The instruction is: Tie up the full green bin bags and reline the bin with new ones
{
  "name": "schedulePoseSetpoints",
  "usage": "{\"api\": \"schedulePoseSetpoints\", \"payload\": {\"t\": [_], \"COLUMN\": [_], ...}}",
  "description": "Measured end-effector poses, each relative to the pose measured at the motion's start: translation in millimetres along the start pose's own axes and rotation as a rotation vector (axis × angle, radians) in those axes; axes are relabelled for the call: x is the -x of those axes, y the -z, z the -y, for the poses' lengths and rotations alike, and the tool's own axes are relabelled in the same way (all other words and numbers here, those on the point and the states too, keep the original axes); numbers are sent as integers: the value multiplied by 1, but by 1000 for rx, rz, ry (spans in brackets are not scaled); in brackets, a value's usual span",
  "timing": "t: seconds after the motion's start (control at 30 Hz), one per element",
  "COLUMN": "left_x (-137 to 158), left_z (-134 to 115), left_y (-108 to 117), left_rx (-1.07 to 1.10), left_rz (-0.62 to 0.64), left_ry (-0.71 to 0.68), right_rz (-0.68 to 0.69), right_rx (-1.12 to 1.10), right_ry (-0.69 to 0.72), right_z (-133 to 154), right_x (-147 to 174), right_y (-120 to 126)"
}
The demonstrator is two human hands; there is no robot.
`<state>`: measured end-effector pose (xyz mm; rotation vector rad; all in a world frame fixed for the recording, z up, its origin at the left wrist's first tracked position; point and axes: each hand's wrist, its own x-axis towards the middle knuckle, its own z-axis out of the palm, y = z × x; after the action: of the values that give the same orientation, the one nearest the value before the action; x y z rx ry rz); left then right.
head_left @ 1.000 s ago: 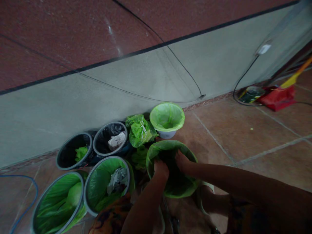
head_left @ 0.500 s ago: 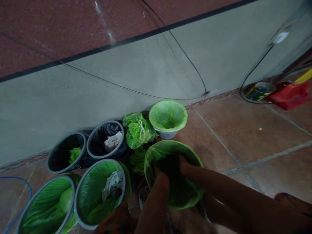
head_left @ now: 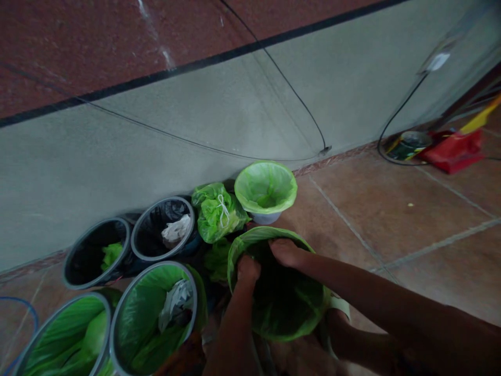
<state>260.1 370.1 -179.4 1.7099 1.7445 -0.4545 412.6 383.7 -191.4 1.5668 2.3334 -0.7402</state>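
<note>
A round bin lined with a green plastic bag (head_left: 289,324) stands open on the floor in front of me. Both of my hands are inside its mouth. My left hand (head_left: 249,267) is by the left inner wall, looking closed, its fingertips hidden on the far side. Against the far inner wall just under the rim is my right hand (head_left: 285,252), its fingers bent inward. Shade hides what either hand grips, if anything. The inside of the bin is dark. Beyond it stands a smaller pale bin with a green liner (head_left: 266,188).
A tied green bag (head_left: 219,211) sits left of the pale bin. Further left are black-lined bins (head_left: 162,232) and green-lined bins (head_left: 133,313), some holding crumpled paper or plastic. A cable (head_left: 176,137) hangs along the wall. At right lie a red dustpan (head_left: 454,151) and a tin (head_left: 409,145).
My hands have risen from deeper in the bin toward its far rim, and the right hand has shifted left. The whole view has drifted slightly.
</note>
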Motion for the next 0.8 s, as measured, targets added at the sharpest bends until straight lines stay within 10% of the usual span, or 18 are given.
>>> {"api": "schedulePoseSetpoints", "payload": {"t": [0.2,0.33,0.6,0.8], "left_x": [-4,14,59,35], "left_z": [5,-2,0,19], "left_y": [-23,2,49,19], "left_rx": [95,142,271,86], "left_rz": [135,105,-709,-442], "left_ry": [75,8,121,163], "right_rz": [-30,25,-357,-207], "right_rx": [-90,-66,-18,57], "right_ry": [-108,-24,105,331], "right_z": [1,10,28,22], "right_x": [-3,7,12,-26], "right_y": [-13,13,90,69]}}
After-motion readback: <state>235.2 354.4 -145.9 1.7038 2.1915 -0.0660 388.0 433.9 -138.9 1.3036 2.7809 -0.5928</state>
